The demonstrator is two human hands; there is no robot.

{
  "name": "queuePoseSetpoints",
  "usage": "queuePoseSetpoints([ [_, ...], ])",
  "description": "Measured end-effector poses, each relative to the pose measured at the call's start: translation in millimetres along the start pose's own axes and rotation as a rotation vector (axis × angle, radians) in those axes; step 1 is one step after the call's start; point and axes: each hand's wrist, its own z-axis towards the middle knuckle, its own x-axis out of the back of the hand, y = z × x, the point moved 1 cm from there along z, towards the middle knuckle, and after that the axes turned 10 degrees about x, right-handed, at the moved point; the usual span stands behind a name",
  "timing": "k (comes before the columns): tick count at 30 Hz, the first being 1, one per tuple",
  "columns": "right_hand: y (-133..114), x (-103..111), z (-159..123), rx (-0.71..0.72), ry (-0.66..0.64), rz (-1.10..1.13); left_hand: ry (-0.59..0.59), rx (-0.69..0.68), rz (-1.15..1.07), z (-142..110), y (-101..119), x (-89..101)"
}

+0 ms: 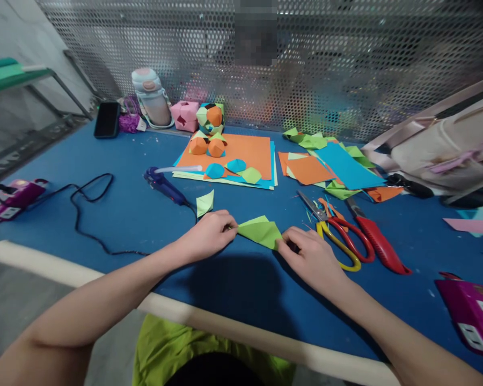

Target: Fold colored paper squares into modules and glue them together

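Note:
A folded piece of green paper stretches between my two hands, just above the blue tabletop. My left hand pinches its left tip. At its right corner, my right hand grips it between thumb and fingers. Just behind my left hand lies a small pale green folded paper. A blue glue gun with a clear glue stick rests farther back on the left. Close to my right hand are scissors with red and yellow handles, beside a red utility knife.
Folded paper pieces sit on a stack of coloured sheets. Behind stand a paper ball, a pink paper cube and a bottle. Cut paper lies back right. Power strips flank the table; a black cord crosses the left.

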Motion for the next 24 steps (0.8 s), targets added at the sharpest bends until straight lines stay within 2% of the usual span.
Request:
queuePoseSetpoints([
  [9, 4, -9, 1, -0.013, 0.025, 0.013, 0.025, 0.031, -0.07, -1, 1, -2.8],
  [11, 7, -11, 2, -0.045, 0.034, 0.039, 0.027, 0.064, -0.133, -1, 0, -3.9],
  [14, 9, -13, 2, -0.076, 0.045, 0.052, -0.032, 0.169, -0.281, 0, -2, -7.2],
  [17, 10, -13, 3, -0.061, 0.055, 0.059, -0.096, 0.264, -0.488, 2, -4, -11.4],
  [19, 11, -14, 2, -0.046, 0.056, 0.07, -0.098, 0.287, -0.588, 2, -3, -13.5],
  [24, 9, -13, 4, -0.04, 0.055, 0.161, -0.102, 0.284, -0.577, 2, 0, -15.6],
])
